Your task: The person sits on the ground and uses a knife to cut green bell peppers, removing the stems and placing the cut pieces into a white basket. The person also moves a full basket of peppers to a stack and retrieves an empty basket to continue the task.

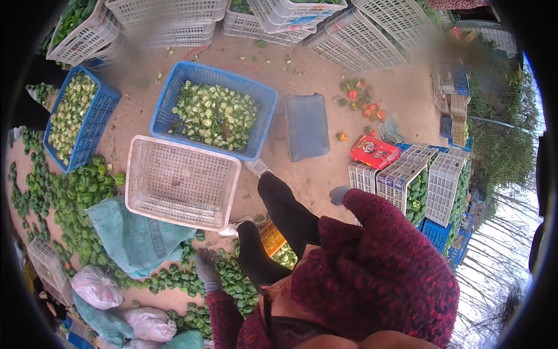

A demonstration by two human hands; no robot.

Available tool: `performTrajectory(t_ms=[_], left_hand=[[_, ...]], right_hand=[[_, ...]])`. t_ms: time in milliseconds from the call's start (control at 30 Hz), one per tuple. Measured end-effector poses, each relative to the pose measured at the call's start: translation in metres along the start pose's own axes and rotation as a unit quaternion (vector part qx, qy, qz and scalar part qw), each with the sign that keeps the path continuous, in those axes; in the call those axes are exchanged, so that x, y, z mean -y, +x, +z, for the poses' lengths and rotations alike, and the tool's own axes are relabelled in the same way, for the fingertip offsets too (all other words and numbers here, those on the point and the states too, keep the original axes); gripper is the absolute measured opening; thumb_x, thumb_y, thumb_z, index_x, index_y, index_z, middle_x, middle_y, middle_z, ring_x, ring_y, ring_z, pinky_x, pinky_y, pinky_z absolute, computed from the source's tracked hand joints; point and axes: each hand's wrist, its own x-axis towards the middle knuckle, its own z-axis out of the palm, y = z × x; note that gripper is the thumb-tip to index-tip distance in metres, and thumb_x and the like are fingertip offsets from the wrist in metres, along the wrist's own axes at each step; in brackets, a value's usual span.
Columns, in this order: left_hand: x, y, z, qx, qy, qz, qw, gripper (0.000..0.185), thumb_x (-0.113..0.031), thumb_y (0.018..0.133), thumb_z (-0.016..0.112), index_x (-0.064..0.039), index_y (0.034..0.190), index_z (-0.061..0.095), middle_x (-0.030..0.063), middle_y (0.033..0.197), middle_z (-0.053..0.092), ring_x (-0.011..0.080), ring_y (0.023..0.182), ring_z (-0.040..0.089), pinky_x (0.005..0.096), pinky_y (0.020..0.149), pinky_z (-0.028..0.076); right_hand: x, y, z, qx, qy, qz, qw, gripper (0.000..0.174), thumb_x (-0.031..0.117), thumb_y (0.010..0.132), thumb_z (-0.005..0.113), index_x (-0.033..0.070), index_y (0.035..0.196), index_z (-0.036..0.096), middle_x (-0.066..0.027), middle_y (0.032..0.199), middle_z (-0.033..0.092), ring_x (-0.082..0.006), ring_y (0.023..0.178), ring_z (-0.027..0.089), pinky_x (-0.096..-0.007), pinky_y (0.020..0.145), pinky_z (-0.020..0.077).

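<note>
My left hand (208,268), in a grey glove, hangs beside green bell peppers (237,279) spread on the ground, its fingers apart and nothing in them. My right hand (338,195), gloved too, is held out from my side near the stacked crates; its fingers look curled, and whether they are closed I cannot tell. Before me lies a bare white plastic crate (181,183). Touching its far edge, a blue plastic crate (266,126) holds pale green cut pepper tops, with a knife (223,124) lying on them.
A blue-topped stool (307,126) stands right of the blue crate. Red and green peppers (369,111) lie beyond it. White crates with a red bag (375,151) on top stand at the right. A green woven sack (139,235) lies left; crate stacks (357,43) line the far side.
</note>
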Motion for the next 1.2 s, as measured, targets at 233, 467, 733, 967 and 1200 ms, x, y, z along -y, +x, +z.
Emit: performTrajectory(t_ms=[233,467,733,967,1200], left_hand=[[0.053,0.062,0.019,-0.069,-0.01,-0.014,0.997,0.044,-0.029,0.108,0.049,-0.001,0.142,0.051,0.0147,0.135,0.061,0.0255,0.11,0.066,0.0364,0.095,0.053],[0.137,0.099,0.086,-0.087,-0.049,-0.085,0.991,0.043,-0.031,0.109,0.049,-0.004,0.143,0.055,0.0126,0.132,0.065,0.0215,0.114,0.067,0.0345,0.097,0.055],[0.175,0.123,0.08,-0.195,-0.156,-0.053,0.967,0.041,-0.031,0.112,0.045,-0.001,0.138,0.058,0.0114,0.126,0.068,0.0181,0.109,0.068,0.0318,0.094,0.054],[0.156,0.147,0.054,-0.256,-0.156,-0.02,0.954,0.047,-0.033,0.113,0.041,0.005,0.136,0.055,0.0154,0.12,0.069,0.02,0.104,0.069,0.0332,0.093,0.055],[0.126,0.154,0.001,-0.3,-0.159,0.055,0.939,0.054,-0.038,0.114,0.037,0.007,0.142,0.05,0.0182,0.126,0.066,0.0225,0.11,0.067,0.0352,0.095,0.054]], right_hand=[[0.055,0.104,-0.074,0.014,-0.188,-0.001,0.982,0.026,0.019,0.084,0.064,0.015,0.106,0.077,-0.0069,0.109,0.076,-0.0297,0.104,0.072,-0.0453,0.087,0.0545],[0.056,0.292,-0.189,0.137,-0.566,-0.052,0.812,0.048,0.026,0.1,0.054,0.019,0.148,0.052,-0.0046,0.143,0.06,-0.0266,0.127,0.061,-0.0537,0.119,0.0259],[0.05,0.34,-0.193,0.117,-0.579,-0.154,0.792,0.058,0.022,0.091,0.063,0.015,0.147,0.056,-0.0086,0.118,0.074,-0.0261,0.1,0.073,-0.0437,0.082,0.055],[0.139,0.329,-0.127,0.317,-0.533,-0.205,0.757,0.027,0.025,0.09,0.065,0.011,0.111,0.075,-0.0085,0.112,0.076,-0.0255,0.101,0.073,-0.0433,0.083,0.0574],[0.198,0.334,-0.058,0.35,-0.481,-0.189,0.781,0.028,0.026,0.091,0.065,0.012,0.114,0.073,-0.0086,0.113,0.075,-0.0265,0.103,0.073,-0.0442,0.086,0.0569]])
